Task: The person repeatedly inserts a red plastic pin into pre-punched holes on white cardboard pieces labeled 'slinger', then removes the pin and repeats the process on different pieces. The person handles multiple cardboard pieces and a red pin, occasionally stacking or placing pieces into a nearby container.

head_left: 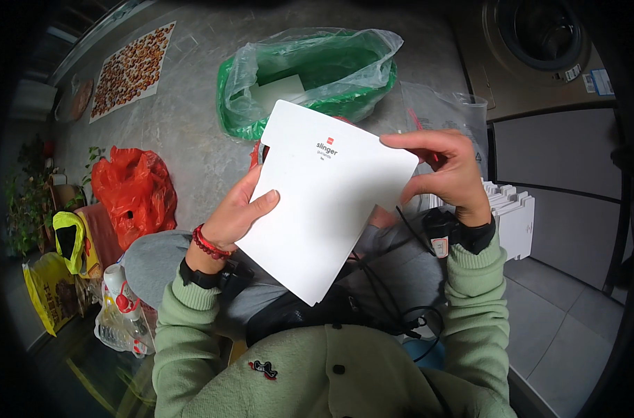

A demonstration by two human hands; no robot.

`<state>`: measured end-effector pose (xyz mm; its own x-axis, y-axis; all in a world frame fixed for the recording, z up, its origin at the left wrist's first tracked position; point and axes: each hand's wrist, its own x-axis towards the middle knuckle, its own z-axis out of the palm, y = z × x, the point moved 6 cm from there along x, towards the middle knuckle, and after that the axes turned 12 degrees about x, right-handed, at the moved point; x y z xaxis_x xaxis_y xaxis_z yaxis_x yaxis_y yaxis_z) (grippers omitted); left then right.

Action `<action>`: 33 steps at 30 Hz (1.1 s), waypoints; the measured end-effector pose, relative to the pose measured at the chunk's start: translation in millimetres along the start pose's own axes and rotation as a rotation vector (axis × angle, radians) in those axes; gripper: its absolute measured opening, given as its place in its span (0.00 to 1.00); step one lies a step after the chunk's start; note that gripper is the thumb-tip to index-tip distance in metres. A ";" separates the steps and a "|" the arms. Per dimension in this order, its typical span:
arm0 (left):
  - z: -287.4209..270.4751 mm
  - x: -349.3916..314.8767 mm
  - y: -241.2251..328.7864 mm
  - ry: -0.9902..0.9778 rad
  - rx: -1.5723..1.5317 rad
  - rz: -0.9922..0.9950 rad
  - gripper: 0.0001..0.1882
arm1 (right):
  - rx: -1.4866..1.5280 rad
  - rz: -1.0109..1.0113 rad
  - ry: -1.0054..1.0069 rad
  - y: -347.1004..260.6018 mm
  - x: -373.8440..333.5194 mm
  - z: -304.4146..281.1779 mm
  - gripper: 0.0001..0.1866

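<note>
A flat white cardboard piece (317,202), printed near its far end and notched at one corner, is held tilted over my lap. My left hand (240,212) grips its left edge, thumb on top and fingers hidden beneath. At the far right corner my right hand (442,164) has its index finger and thumb curved around the edge. Past the card stands a green plastic bag (230,104) with a clear liner, a white flat piece (280,90) lying inside. To the right of my right hand is a stack of similar white cardboard pieces (515,223).
A red plastic bag (134,195) sits at the left, above a white bottle (118,282) and a yellow bag (51,292). Brown nut-like items cover a sheet (132,73) at the far left. A washing machine (539,35) stands far right. Black cables (383,279) cross my lap.
</note>
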<state>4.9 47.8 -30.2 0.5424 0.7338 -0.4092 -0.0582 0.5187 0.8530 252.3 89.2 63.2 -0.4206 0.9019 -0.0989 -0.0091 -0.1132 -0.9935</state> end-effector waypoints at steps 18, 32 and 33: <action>5.4 -7.3 16.7 0.160 0.908 0.266 0.13 | -0.496 -0.298 -0.013 15.3 18.1 28.6 0.07; 1.1 -11.3 26.8 0.103 0.944 0.213 0.12 | -0.124 0.137 -0.152 44.1 22.8 21.3 0.04; 0.1 -11.3 25.6 0.086 0.906 0.192 0.12 | -0.047 0.165 -0.099 45.9 23.4 16.4 0.04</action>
<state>-2.7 52.7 -3.7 0.5254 0.8201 -0.2266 0.5556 -0.1290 0.8214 227.1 98.2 16.2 -0.5002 0.8271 -0.2564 0.1082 -0.2341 -0.9662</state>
